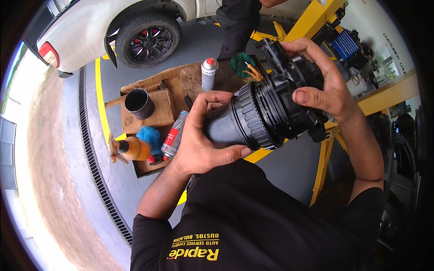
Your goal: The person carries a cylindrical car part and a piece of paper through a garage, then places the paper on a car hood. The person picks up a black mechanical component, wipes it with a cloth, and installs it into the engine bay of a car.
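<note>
I hold a black plastic filter housing (pixel 264 115) tilted across the middle of the view, with a smooth canister at its lower left, a ribbed collar and an upper head with fittings. My left hand (pixel 205 149) is wrapped round the smooth canister, thumb along its lower side. My right hand (pixel 330 90) grips the head at upper right, thumb pressed on its near face and fingers over the top. Just left of my left hand lies a grey-and-red spray can (pixel 174 135).
Cardboard on a low surface (pixel 185 74) holds a dark tub (pixel 138 104), upright spray can (pixel 209 74), orange bottle (pixel 135 149), blue cloth (pixel 149 137) and green rag (pixel 238 65). A white vehicle (pixel 72 34), another person's dark-trousered leg (pixel 235 27) and a yellow lift (pixel 305 20) stand beyond.
</note>
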Motion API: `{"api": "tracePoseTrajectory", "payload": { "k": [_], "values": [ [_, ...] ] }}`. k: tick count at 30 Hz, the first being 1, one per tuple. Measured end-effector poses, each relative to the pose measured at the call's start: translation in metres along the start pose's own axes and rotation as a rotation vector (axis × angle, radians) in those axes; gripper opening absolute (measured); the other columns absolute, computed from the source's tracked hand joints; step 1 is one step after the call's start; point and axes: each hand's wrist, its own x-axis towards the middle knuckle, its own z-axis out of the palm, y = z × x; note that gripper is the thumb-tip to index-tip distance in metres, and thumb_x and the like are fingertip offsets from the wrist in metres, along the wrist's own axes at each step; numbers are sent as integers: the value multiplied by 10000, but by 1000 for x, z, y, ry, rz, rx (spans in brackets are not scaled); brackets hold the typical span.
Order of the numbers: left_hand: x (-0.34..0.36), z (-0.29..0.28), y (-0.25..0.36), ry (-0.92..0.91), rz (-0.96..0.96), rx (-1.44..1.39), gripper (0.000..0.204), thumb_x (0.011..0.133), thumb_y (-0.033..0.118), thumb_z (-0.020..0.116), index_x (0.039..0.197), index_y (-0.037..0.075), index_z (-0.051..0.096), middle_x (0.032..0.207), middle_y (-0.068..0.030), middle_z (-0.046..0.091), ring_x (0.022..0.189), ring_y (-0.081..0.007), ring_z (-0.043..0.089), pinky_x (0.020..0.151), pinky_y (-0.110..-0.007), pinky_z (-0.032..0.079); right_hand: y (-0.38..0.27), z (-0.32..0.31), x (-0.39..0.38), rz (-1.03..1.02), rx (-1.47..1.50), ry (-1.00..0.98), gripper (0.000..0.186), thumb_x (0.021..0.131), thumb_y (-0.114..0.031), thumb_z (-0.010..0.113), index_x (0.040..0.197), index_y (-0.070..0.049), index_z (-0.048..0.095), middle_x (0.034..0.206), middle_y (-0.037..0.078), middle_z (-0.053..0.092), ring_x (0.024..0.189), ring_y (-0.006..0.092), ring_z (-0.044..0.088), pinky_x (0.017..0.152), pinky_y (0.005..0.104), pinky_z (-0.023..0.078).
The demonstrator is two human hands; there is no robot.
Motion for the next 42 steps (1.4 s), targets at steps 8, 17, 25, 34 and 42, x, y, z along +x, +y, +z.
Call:
{"api": "tracePoseTrajectory", "payload": {
  "k": [8,17,25,34,42],
  "values": [
    [2,-16,20,27,77,181,920,584,152,977,1355,10,494,1244,-111,584,1197,-196,546,1077,-368,409,19,14,-14,-19,120,119,737,820,-222,846,1403,16,464,1258,104,579,1185,165,555,1048,314,438],
    [-18,-1,-12,193,-303,-431,548,891,257,746,1318,-10,532,1259,-132,587,1188,-183,538,1054,-350,423,46,38,-31,16,268,157,787,804,-194,833,1428,38,415,1289,139,549,1186,199,563,1056,338,451],
    [-12,-14,12,-5,-230,-167,805,689,169,951,1324,9,483,1258,-101,577,1175,-175,573,1043,-336,444,37,36,-33,1,319,190,894,747,-265,891,1426,59,408,1293,163,571,1189,211,590,1046,341,475],
    [-12,-16,27,-91,-192,70,763,698,160,942,1284,1,480,1216,-110,601,1163,-174,603,1019,-343,477,24,36,-37,189,278,139,791,689,-225,895,1316,80,522,1159,132,657,1063,184,654,973,321,525],
    [-16,-11,22,67,-309,-255,661,745,116,914,1268,29,520,1250,-96,612,1154,-159,613,1021,-330,487,21,45,-35,224,328,221,740,706,-212,876,1304,65,540,1133,114,668,1017,157,658,934,305,533]
  ]
}}
